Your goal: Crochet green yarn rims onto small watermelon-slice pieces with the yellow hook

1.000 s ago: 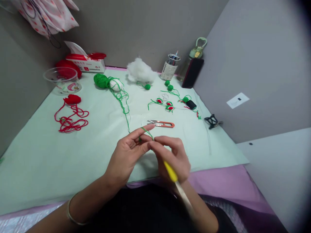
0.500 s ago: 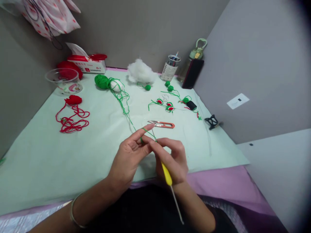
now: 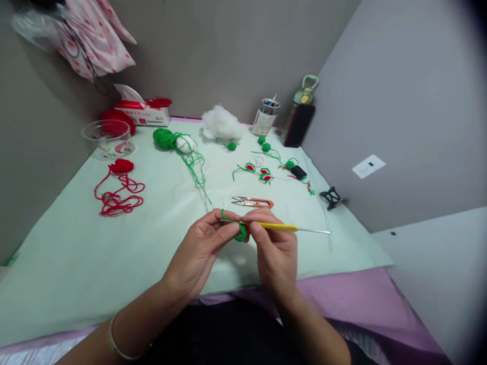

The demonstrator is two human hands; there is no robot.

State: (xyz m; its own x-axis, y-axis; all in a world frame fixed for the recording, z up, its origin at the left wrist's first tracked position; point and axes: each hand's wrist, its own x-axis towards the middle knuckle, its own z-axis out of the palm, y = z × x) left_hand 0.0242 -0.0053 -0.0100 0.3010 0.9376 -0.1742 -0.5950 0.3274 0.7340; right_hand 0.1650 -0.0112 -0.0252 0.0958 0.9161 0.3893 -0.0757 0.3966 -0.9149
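Note:
My left hand (image 3: pixel 201 243) pinches a small green crocheted piece (image 3: pixel 240 233), with green yarn looped over its index finger. My right hand (image 3: pixel 276 243) is closed round a crochet hook with a yellow handle (image 3: pixel 283 226). The hook lies nearly level, its thin tip reaching left over the green piece to the left fingers. Its other metal end points right. From the left fingers a green strand runs up to a green yarn ball (image 3: pixel 164 138). Just beyond my hands lie orange thread snips (image 3: pixel 261 203).
Red yarn (image 3: pixel 122 166) lies at the left below a clear tub (image 3: pixel 108 139). White stuffing (image 3: pixel 220 124), a pen jar (image 3: pixel 264 117), a bottle (image 3: pixel 305 96) and a phone (image 3: pixel 300 125) stand at the back. Small crocheted pieces (image 3: pixel 265 175) lie right of centre.
The hook has swung from pointing down towards me to nearly level. My right hand has turned with it. The green piece now shows between my fingers. The view has shifted slightly.

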